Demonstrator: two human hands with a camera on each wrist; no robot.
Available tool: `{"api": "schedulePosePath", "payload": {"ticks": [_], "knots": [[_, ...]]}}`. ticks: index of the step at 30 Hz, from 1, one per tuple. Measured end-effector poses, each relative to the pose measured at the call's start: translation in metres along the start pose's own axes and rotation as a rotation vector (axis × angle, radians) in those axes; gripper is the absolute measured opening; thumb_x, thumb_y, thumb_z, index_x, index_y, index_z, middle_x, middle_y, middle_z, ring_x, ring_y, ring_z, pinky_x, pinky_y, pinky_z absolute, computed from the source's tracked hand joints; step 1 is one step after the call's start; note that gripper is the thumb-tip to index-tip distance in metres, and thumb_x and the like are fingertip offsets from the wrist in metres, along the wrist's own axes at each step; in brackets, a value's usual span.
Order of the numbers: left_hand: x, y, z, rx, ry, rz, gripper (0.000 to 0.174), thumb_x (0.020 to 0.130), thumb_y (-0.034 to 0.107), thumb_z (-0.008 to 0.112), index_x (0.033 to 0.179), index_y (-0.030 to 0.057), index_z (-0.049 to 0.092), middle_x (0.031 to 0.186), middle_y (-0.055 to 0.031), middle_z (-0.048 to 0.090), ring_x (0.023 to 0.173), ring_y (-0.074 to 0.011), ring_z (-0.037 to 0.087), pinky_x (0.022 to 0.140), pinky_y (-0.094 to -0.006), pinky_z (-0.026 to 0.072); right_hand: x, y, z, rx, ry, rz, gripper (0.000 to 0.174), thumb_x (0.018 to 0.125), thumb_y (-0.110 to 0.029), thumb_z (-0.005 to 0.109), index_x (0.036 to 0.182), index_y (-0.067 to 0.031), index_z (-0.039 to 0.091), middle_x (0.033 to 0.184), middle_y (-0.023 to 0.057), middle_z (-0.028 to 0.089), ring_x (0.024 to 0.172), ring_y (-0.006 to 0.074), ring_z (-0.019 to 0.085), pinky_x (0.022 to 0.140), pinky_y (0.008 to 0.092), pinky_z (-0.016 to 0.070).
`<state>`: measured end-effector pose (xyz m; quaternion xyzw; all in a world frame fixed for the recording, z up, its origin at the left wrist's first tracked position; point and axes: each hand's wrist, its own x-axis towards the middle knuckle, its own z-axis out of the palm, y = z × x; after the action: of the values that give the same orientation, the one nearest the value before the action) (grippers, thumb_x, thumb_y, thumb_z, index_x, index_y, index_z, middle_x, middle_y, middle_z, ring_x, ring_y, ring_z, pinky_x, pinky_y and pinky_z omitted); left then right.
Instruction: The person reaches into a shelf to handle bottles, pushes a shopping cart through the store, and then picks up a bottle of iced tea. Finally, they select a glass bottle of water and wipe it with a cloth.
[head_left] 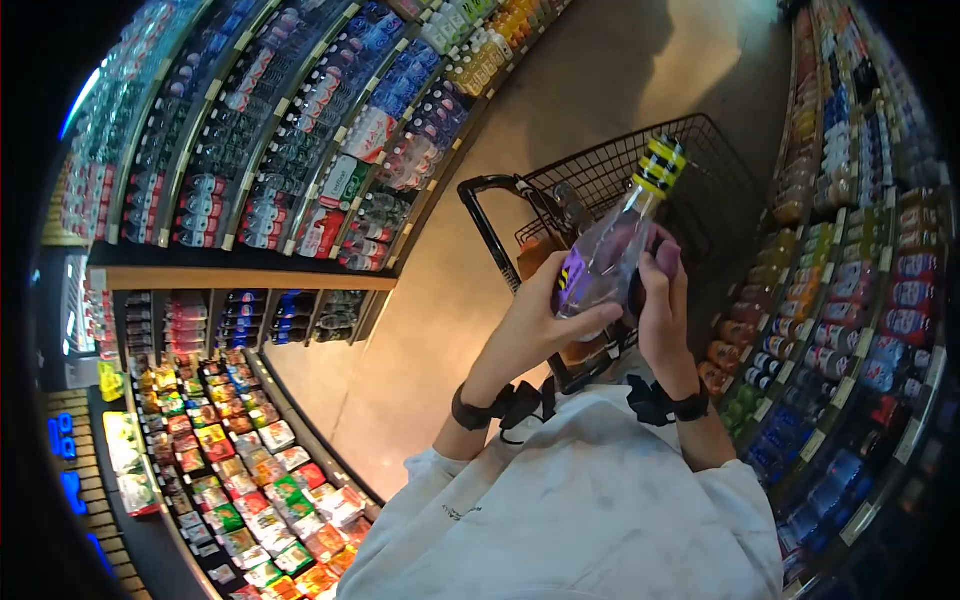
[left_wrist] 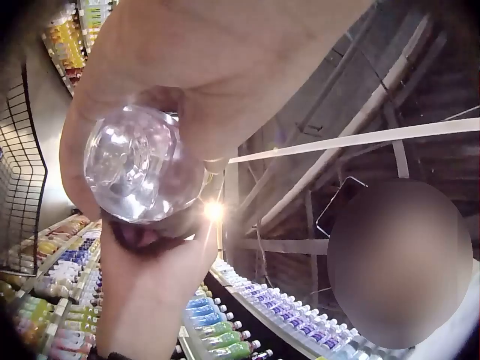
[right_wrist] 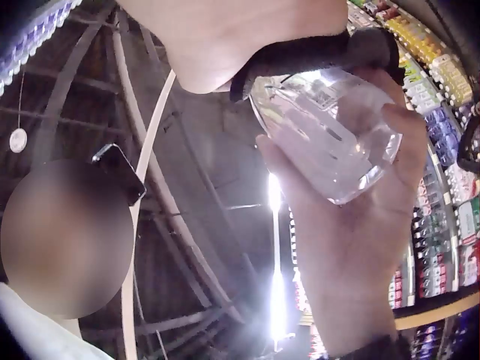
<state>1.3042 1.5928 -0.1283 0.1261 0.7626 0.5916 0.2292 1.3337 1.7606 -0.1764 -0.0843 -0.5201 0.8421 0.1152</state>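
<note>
A clear plastic bottle point(head_left: 605, 245) with a purple label and a yellow-and-black striped top is held tilted in front of the chest, its top pointing away. On its left side my left hand point(head_left: 540, 320) grips the lower part, thumb across near the base. My right hand point(head_left: 664, 305) holds the other side, its fingers bent against the bottle. In the left wrist view the round clear base of the bottle point(left_wrist: 131, 165) shows between both hands. The right wrist view shows the bottle point(right_wrist: 337, 142) lying against the left hand point(right_wrist: 352, 247).
A black wire shopping cart point(head_left: 590, 165) stands just beyond the hands, with a few items inside. Shelves of bottled drinks point(head_left: 290, 130) line the left, and more drink shelves point(head_left: 840, 300) the right. A low display of packets point(head_left: 250, 470) is at lower left; aisle floor point(head_left: 400, 340) lies between.
</note>
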Motion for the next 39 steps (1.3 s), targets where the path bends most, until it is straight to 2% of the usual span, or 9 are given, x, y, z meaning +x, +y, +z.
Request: {"api": "schedulePosePath", "payload": {"ticks": [8, 11, 17, 20, 21, 24, 27, 31, 39], "knots": [[-0.015, -0.028, -0.08, 0.506, 0.115, 0.212, 0.066, 0.069, 0.02, 0.089, 0.127, 0.0055, 0.06, 0.121, -0.0115, 0.063, 0.113, -0.0332, 0.062, 0.096, -0.039, 0.0512, 0.007, -0.001, -0.013, 0.231, 0.109, 0.079, 0.039, 0.105, -0.038, 0.049, 0.124, -0.0059, 0.061, 0.115, 0.0061, 0.065, 0.108, 0.0157, 0.063, 0.098, 0.033, 0.0495], [-0.012, -0.049, -0.091, 0.531, 0.054, 0.24, 0.066, 0.069, 0.019, 0.088, 0.127, 0.0054, 0.06, 0.124, -0.011, 0.062, 0.119, -0.0317, 0.058, 0.1, -0.0393, 0.0497, -0.005, -0.001, 0.004, -0.559, 0.172, 0.035, 0.024, 0.098, -0.021, 0.07, 0.115, -0.0048, 0.066, 0.107, 0.0016, 0.067, 0.096, 0.0097, 0.062, 0.087, 0.0259, 0.0484], [0.016, -0.073, -0.08, 0.526, 0.094, 0.397, 0.061, 0.078, 0.018, 0.083, 0.132, 0.0048, 0.058, 0.126, -0.0127, 0.061, 0.123, -0.0317, 0.055, 0.102, -0.0401, 0.0483, -0.012, 0.013, -0.017, -0.623, 0.379, 0.006, 0.018, 0.1, -0.022, 0.066, 0.107, -0.005, 0.066, 0.093, 0.0005, 0.067, 0.083, 0.007, 0.059, 0.075, 0.0235, 0.0455], [0.026, -0.065, -0.076, 0.388, 0.063, 0.333, 0.058, 0.083, 0.022, 0.079, 0.134, 0.0034, 0.057, 0.123, -0.015, 0.062, 0.119, -0.0335, 0.058, 0.101, -0.0398, 0.0483, 0.003, 0.014, -0.061, -1.0, 0.389, -0.267, 0.017, 0.102, -0.02, 0.063, 0.105, -0.003, 0.066, 0.088, 0.0, 0.068, 0.07, 0.005, 0.054, 0.064, 0.0234, 0.0434], [0.032, -0.064, -0.081, 0.344, 0.01, 0.281, 0.057, 0.085, 0.023, 0.078, 0.134, 0.0027, 0.057, 0.122, -0.0157, 0.062, 0.118, -0.034, 0.059, 0.101, -0.0396, 0.0484, 0.009, 0.003, -0.059, -1.048, 0.341, -0.151, 0.021, 0.1, -0.02, 0.065, 0.103, 0.0006, 0.065, 0.087, 0.0023, 0.069, 0.073, 0.0071, 0.059, 0.065, 0.0265, 0.0478], [0.038, -0.069, -0.082, 0.339, 0.015, 0.187, 0.054, 0.088, 0.024, 0.077, 0.132, 0.0001, 0.057, 0.12, -0.0189, 0.066, 0.113, -0.0348, 0.064, 0.098, -0.0385, 0.0494, 0.029, 0.019, -0.086, -1.488, 0.239, -0.33, 0.024, 0.095, -0.021, 0.068, 0.108, -0.0007, 0.065, 0.091, 0.0187, 0.069, 0.081, 0.0347, 0.07, 0.072, 0.0398, 0.055], [0.041, -0.069, -0.081, 0.426, 0.05, 0.122, 0.048, 0.089, 0.022, 0.076, 0.128, -0.0006, 0.061, 0.118, -0.0181, 0.069, 0.113, -0.0304, 0.065, 0.098, -0.0377, 0.0498, 0.041, 0.058, -0.133, -1.688, 0.189, -0.329, 0.027, 0.095, -0.024, 0.067, 0.109, -0.0016, 0.061, 0.092, 0.0195, 0.067, 0.082, 0.0422, 0.068, 0.07, 0.0468, 0.0548], [0.04, -0.059, -0.069, 0.338, -0.006, -0.067, 0.042, 0.092, 0.021, 0.075, 0.125, -0.0007, 0.063, 0.114, -0.0129, 0.071, 0.111, -0.022, 0.067, 0.1, -0.0364, 0.0505, 0.054, 0.103, -0.192, -1.556, 0.231, -0.035, 0.029, 0.094, -0.03, 0.068, 0.105, -0.0043, 0.058, 0.095, 0.0186, 0.064, 0.086, 0.0413, 0.067, 0.068, 0.0501, 0.0544], [0.051, -0.033, -0.036, 0.413, 0.028, -0.046, 0.038, 0.093, 0.019, 0.073, 0.124, -0.0016, 0.064, 0.112, -0.0127, 0.071, 0.108, -0.0202, 0.068, 0.099, -0.034, 0.051, 0.056, 0.153, -0.225, -1.621, -0.06, 0.057, 0.036, 0.086, -0.026, 0.075, 0.112, -0.0091, 0.057, 0.095, 0.0157, 0.062, 0.094, 0.038, 0.066, 0.071, 0.0477, 0.0554]]}}
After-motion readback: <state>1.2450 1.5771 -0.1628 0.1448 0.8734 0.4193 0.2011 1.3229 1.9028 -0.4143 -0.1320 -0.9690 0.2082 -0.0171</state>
